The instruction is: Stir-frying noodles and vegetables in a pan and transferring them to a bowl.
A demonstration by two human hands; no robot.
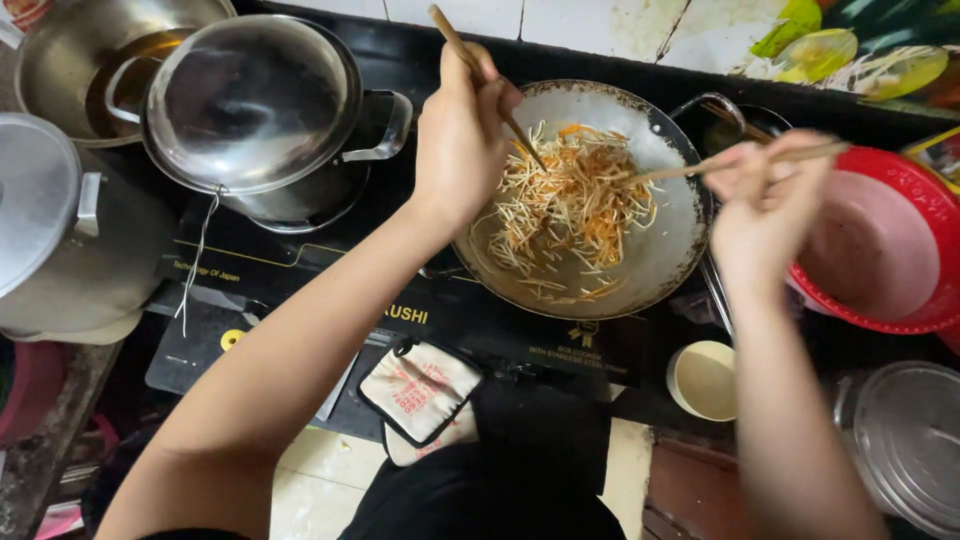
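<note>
Each hand grips one thin stick: the left hand (462,130) a chopstick (478,75), the right hand (765,205) another chopstick (735,162). Both tips poke the soft, light, probably slippery veggie strips (572,205) in the wok (665,250). Hold sticks near the top.

A round metal wok (668,250) sits on the black cooktop (300,265), toward its right edge, its rim dark and worn. Inside lies a loose heap of shredded vegetables (575,205), pale strips mixed with orange ones, spread across the left and middle of the bowl. One wooden chopstick (478,72) slants down from the upper left with its tip in the heap. A second chopstick (720,165) comes in from the right, nearly level, its tip touching the shreds.
</note>
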